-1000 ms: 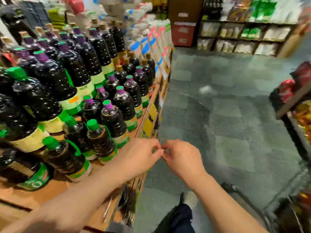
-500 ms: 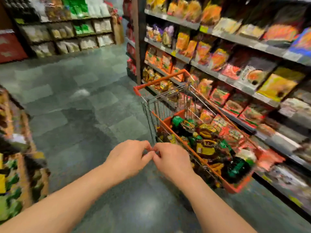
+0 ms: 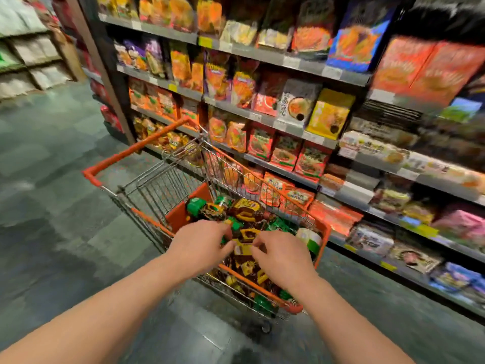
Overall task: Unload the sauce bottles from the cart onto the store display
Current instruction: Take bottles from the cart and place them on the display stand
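No brand can be read, labels are too blurred; the left hand and right hand are held over the wire cart, fingers curled among dark sauce bottles with green caps; an actual grip can't be told.

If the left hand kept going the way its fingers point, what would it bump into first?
Most likely the sauce bottles piled in the cart: the left hand reaches forward and down over them, fingertips already at a green-capped one. Blur hides whether it touches.
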`<state>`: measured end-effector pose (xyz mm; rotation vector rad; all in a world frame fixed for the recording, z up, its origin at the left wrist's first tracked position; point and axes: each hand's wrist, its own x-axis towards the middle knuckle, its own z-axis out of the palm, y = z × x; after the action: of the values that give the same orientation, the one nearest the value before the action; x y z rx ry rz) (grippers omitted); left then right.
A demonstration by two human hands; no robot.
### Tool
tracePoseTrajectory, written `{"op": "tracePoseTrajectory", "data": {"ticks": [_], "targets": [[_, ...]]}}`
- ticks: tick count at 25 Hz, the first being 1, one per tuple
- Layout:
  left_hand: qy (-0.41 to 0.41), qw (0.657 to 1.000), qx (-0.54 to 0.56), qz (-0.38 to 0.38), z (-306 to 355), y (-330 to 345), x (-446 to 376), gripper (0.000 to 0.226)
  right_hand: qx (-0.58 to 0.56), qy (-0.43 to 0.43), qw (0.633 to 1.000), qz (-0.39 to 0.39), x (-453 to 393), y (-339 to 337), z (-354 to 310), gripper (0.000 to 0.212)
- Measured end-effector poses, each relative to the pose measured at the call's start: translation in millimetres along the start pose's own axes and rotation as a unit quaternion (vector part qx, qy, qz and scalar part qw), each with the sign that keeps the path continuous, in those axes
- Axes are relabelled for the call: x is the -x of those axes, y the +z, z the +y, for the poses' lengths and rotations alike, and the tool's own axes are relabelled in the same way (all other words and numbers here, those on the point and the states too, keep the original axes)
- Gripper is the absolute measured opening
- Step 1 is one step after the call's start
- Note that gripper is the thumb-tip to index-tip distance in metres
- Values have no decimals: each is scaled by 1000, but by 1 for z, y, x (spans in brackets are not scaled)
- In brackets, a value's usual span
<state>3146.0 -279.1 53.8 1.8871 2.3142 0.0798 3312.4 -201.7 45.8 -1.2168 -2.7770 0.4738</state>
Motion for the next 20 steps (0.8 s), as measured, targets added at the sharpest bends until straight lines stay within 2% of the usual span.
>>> {"op": "tracePoseTrajectory", "data": {"ticks": [6,10,12,16,20], "targets": [[31,997,-37,-52,-63,18,-104,29,-12,68,998,-7,-78,32,21,26],[100,989,-80,-68,-117,31,-186,29,-21,124,992,6,-145,57,18,24],[146,981,-95,-80,-142,37,-227,31,-34,168,985,5,-179,71,15,23],[200,959,-118,-162,-173,60,-292,37,-56,252,965,-40,-232,103,10,22],[258,932,-157,-203,-189,99,-336,32,-71,287,953,-63,-262,131,20,23]]}}
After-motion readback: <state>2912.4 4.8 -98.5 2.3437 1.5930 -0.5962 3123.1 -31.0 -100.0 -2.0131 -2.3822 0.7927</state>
